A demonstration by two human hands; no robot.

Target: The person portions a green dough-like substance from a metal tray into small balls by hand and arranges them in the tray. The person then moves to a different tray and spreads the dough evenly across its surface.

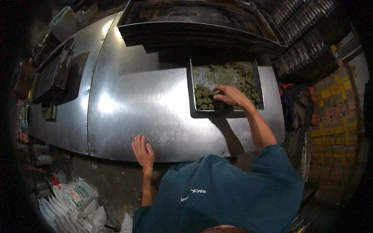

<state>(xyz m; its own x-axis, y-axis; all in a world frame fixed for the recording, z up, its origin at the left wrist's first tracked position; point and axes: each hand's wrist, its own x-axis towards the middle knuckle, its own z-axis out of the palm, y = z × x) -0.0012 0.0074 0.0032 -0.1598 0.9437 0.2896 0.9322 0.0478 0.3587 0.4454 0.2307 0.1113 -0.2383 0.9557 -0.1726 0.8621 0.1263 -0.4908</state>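
Observation:
A rectangular metal tray (191,83) lies on the steel table, right of centre. Green, dough-like lumps (203,101) crowd its near side, and loose green powder (225,70) coats the far part of its bottom. Reaching into the tray over the near edge, my right hand (230,95) has its fingers curled and closed around a green lump among the others; the fingers partly hide it. My left hand (143,150) rests on the table near its front edge, fingers stretched out and holding nothing.
Dark, stacked baking trays (202,31) stand along the far edge. More trays (52,75) sit at the table's left. Ridged dark pans (307,54) are piled at the far right, above yellow-taped cardboard boxes (330,105). White sacks (74,202) lie at the lower left.

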